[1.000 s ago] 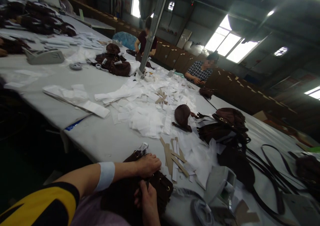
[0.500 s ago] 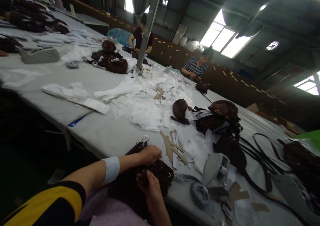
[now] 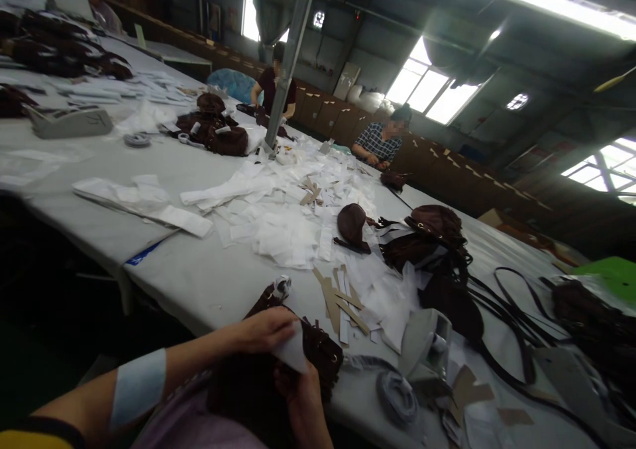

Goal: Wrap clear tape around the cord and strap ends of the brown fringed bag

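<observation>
A dark brown bag (image 3: 248, 386) with gold rings rests against my body at the table's near edge. Wrapping covers one piece of it at the top. My left hand (image 3: 273, 330) is closed on the upper end of a thin white sheet (image 3: 294, 349) above the bag. Below it, my right hand (image 3: 304, 393) has its fingers curled at the bag's edge, close to the sheet's lower end. Its fingertips are partly hidden, though they appear to grip the bag.
White paper scraps (image 3: 285, 237) and cardboard strips (image 3: 342, 303) litter the table. To the right are a grey tape dispenser (image 3: 427, 349), a coiled wrapped strap (image 3: 397, 396) and more brown bags (image 3: 427, 237). A metal post (image 3: 291, 58) rises mid-table; co-workers (image 3: 380, 141) are across it.
My left hand has drawn back slightly and down, and a white sheet now shows in it. My right hand stays low at the bag. The view has shifted slightly.
</observation>
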`<action>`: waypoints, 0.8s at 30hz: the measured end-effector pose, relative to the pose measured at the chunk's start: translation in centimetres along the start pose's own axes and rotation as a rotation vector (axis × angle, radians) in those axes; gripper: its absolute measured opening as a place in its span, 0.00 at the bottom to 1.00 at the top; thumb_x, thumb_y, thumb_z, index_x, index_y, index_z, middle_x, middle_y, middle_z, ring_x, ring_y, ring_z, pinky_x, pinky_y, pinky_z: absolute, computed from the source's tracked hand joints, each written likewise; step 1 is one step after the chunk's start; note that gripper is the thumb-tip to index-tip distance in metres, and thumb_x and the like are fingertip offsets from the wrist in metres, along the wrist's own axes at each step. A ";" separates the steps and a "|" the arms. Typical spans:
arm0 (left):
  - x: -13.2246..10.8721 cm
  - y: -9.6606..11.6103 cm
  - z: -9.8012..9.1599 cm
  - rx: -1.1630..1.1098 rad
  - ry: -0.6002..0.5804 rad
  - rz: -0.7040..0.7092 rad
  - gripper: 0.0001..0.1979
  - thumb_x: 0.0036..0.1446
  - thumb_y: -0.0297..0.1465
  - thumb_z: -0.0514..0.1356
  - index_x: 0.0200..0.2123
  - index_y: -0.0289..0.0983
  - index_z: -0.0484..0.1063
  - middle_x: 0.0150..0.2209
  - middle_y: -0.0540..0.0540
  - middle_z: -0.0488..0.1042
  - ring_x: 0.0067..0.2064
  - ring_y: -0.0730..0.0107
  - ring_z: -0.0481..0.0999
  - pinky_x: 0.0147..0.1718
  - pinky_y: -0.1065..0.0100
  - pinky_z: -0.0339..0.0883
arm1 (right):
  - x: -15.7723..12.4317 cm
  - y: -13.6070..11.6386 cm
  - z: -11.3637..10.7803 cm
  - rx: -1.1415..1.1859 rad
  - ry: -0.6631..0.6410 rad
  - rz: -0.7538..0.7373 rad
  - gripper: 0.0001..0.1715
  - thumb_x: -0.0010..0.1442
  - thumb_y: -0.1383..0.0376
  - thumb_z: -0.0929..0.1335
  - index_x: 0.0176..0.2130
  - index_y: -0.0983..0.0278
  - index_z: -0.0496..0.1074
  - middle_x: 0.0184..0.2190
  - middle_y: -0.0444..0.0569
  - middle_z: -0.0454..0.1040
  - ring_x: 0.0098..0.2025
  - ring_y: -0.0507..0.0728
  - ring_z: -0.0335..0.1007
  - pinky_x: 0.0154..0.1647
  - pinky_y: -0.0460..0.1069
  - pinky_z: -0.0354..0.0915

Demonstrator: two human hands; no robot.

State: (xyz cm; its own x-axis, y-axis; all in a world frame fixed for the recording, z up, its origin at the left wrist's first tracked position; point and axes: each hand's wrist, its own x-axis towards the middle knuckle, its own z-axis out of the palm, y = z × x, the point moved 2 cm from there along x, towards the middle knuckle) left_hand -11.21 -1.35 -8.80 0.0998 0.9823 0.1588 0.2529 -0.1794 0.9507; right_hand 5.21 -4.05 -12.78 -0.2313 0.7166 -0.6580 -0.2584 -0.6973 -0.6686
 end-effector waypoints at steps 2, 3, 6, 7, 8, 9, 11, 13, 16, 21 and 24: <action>-1.7 0.4 0.6 0.136 -0.154 0.070 0.15 0.60 0.43 0.53 0.36 0.39 0.71 0.30 0.48 0.70 0.40 0.62 0.69 0.47 0.63 0.60 | 0.2 0.2 -0.1 0.003 0.039 -0.038 0.24 0.42 0.51 0.76 0.32 0.66 0.73 0.23 0.45 0.76 0.23 0.53 0.70 0.22 0.47 0.67; -2.3 0.6 0.7 0.201 -0.216 0.094 0.14 0.60 0.43 0.53 0.36 0.39 0.71 0.31 0.48 0.71 0.41 0.61 0.69 0.48 0.62 0.58 | 0.3 0.3 -0.2 -0.002 0.051 -0.049 0.24 0.42 0.52 0.76 0.32 0.66 0.73 0.23 0.45 0.75 0.22 0.53 0.69 0.21 0.46 0.67; -3.3 0.9 0.0 0.341 -0.324 0.111 0.14 0.62 0.41 0.51 0.33 0.39 0.69 0.30 0.48 0.71 0.37 0.63 0.69 0.46 0.61 0.57 | 0.4 0.5 -0.4 -0.032 0.062 -0.052 0.24 0.41 0.51 0.76 0.31 0.66 0.73 0.22 0.45 0.74 0.21 0.53 0.68 0.17 0.46 0.64; -3.6 1.0 -0.6 0.360 -0.351 0.103 0.14 0.62 0.40 0.49 0.32 0.39 0.68 0.29 0.48 0.70 0.34 0.64 0.68 0.44 0.62 0.57 | 0.4 0.5 -0.4 -0.037 0.057 -0.046 0.25 0.41 0.51 0.76 0.31 0.67 0.73 0.22 0.46 0.74 0.21 0.53 0.68 0.17 0.45 0.63; -3.9 1.1 -1.3 0.367 -0.375 0.091 0.14 0.63 0.40 0.49 0.31 0.39 0.66 0.28 0.49 0.69 0.32 0.66 0.67 0.42 0.63 0.58 | 0.3 0.4 -0.3 -0.037 0.045 -0.033 0.26 0.42 0.50 0.76 0.32 0.67 0.73 0.22 0.46 0.75 0.21 0.53 0.68 0.17 0.45 0.63; -4.3 1.1 -2.1 0.363 -0.387 0.072 0.14 0.63 0.39 0.48 0.29 0.39 0.65 0.27 0.50 0.68 0.31 0.67 0.66 0.40 0.64 0.58 | 0.2 0.3 -0.3 -0.035 0.031 -0.015 0.27 0.42 0.50 0.76 0.34 0.68 0.73 0.23 0.47 0.75 0.22 0.53 0.69 0.18 0.45 0.63; -5.4 1.4 -3.9 0.320 -0.343 0.000 0.14 0.63 0.39 0.49 0.28 0.39 0.63 0.27 0.50 0.67 0.30 0.68 0.65 0.37 0.66 0.58 | -0.1 0.0 -0.2 -0.036 0.017 0.021 0.29 0.42 0.50 0.76 0.36 0.68 0.73 0.24 0.49 0.76 0.24 0.54 0.71 0.20 0.45 0.64; -6.4 1.9 -5.7 0.191 -0.178 -0.133 0.15 0.62 0.41 0.50 0.27 0.39 0.63 0.26 0.51 0.67 0.30 0.68 0.65 0.33 0.68 0.58 | -0.5 -0.6 -0.1 -0.053 0.026 0.037 0.29 0.41 0.51 0.77 0.36 0.67 0.72 0.26 0.49 0.77 0.25 0.54 0.73 0.21 0.44 0.65; -7.5 3.1 -6.9 -0.238 0.109 -0.373 0.16 0.58 0.45 0.55 0.28 0.38 0.63 0.26 0.51 0.67 0.27 0.71 0.65 0.26 0.71 0.58 | -0.9 -1.5 0.0 -0.080 0.054 0.012 0.29 0.38 0.52 0.78 0.35 0.66 0.71 0.24 0.48 0.77 0.24 0.53 0.72 0.20 0.43 0.63; -6.1 5.2 -3.4 -0.858 0.120 -0.535 0.17 0.45 0.39 0.67 0.28 0.38 0.62 0.24 0.53 0.67 0.22 0.76 0.63 0.22 0.74 0.54 | -1.2 -2.7 -0.4 -0.082 0.012 -0.038 0.31 0.39 0.55 0.78 0.41 0.66 0.73 0.25 0.47 0.78 0.24 0.53 0.72 0.22 0.44 0.63; -4.4 4.7 -0.3 -0.955 0.022 -0.570 0.13 0.46 0.36 0.63 0.29 0.37 0.63 0.25 0.52 0.67 0.24 0.76 0.65 0.24 0.73 0.57 | -1.2 -3.2 -1.0 -0.057 -0.002 -0.081 0.30 0.40 0.57 0.79 0.41 0.67 0.74 0.28 0.48 0.79 0.27 0.55 0.73 0.28 0.47 0.66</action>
State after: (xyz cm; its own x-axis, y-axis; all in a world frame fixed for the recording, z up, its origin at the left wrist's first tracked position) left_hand -10.75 -6.52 -4.98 0.1855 0.9100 -0.3708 -0.5892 0.4050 0.6992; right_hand 7.23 -2.68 -10.23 -0.2143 0.7704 -0.6005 -0.2221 -0.6371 -0.7381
